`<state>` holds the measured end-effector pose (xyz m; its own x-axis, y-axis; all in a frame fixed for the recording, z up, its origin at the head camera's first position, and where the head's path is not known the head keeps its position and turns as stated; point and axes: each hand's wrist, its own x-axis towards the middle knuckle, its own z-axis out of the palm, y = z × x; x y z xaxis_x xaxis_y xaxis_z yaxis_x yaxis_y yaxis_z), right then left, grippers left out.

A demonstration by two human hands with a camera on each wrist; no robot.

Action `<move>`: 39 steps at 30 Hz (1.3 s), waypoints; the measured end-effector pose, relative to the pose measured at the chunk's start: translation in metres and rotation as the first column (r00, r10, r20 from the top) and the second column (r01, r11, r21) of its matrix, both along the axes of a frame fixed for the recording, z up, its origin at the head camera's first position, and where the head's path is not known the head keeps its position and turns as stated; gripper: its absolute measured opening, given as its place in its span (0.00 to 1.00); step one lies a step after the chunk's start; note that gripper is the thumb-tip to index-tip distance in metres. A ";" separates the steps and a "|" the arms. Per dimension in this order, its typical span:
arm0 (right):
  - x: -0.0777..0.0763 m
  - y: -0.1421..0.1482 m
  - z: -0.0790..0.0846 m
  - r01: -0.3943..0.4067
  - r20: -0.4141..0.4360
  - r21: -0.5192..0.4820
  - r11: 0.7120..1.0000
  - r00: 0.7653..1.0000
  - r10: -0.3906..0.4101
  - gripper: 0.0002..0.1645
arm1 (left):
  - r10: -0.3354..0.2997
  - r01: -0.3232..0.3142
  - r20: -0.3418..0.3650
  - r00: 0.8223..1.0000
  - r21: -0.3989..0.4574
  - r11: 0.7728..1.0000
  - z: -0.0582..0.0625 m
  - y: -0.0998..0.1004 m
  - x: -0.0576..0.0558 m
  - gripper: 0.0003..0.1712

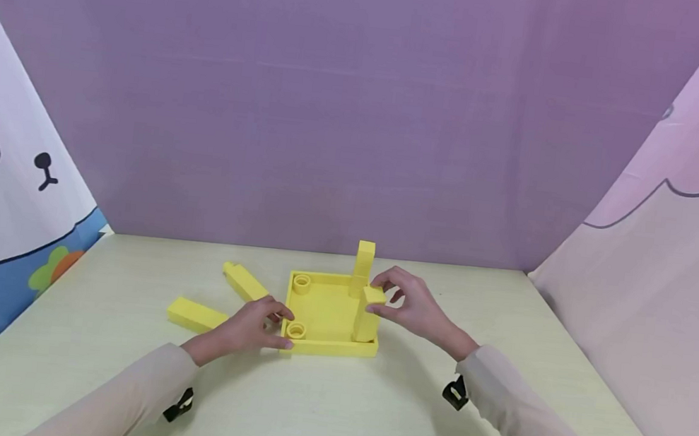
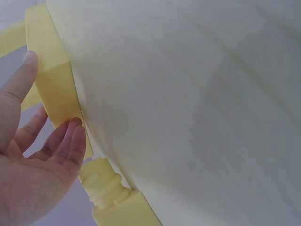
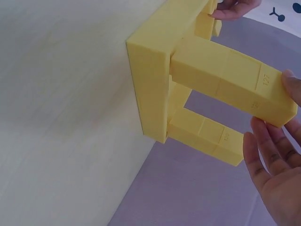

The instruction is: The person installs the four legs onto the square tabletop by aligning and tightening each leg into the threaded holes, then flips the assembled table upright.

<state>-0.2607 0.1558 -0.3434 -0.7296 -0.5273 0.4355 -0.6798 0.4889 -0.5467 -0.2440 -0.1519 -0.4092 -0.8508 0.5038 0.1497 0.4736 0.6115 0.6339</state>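
Note:
A yellow square base (image 1: 329, 315) with a raised rim lies on the table, with round threaded sockets (image 1: 301, 284) at its two left corners. My left hand (image 1: 255, 325) grips its front left corner, thumb on the front wall and fingers at the left side. At the front right corner stands a yellow square leg (image 3: 235, 77); my right hand (image 1: 413, 306) pinches its top between thumb and fingers. Behind it, a second upright leg (image 1: 363, 266) occupies the back right corner. Whether the held leg is fully seated cannot be told.
Two loose yellow legs lie left of the base: one (image 1: 244, 282) points toward the back left, the other (image 1: 194, 314) is partly behind my left hand. A screw thread (image 2: 106, 183) shows on one leg's end. A purple cloth (image 1: 334, 117) hangs behind the table.

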 end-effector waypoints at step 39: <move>0.008 -0.005 -0.001 0.066 -0.082 0.010 0.998 0.994 -0.065 0.22 | -0.010 0.010 0.000 1.000 0.018 1.000 -0.003 -0.001 0.000 0.27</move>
